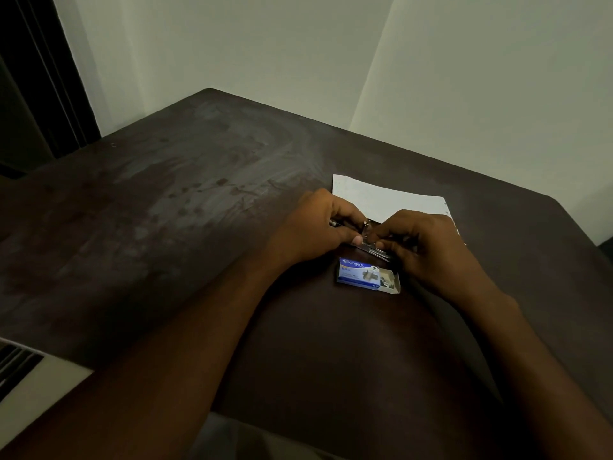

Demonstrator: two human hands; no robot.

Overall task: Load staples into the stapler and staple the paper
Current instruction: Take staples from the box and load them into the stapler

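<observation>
A small metal stapler (371,239) is held just above the dark table (185,207), mostly hidden by my fingers. My left hand (315,227) grips its left end. My right hand (428,250) pinches its right part; whether staples are between those fingers I cannot tell. Just in front of the hands lies a blue staple box (358,272), its inner tray slid out to the right. White sheets of paper (381,199) lie flat behind the hands, partly covered by them.
The table stands in a corner between two pale walls (265,44). A dark door frame (39,78) is at far left. A white slatted object (30,376) sits at the lower left edge.
</observation>
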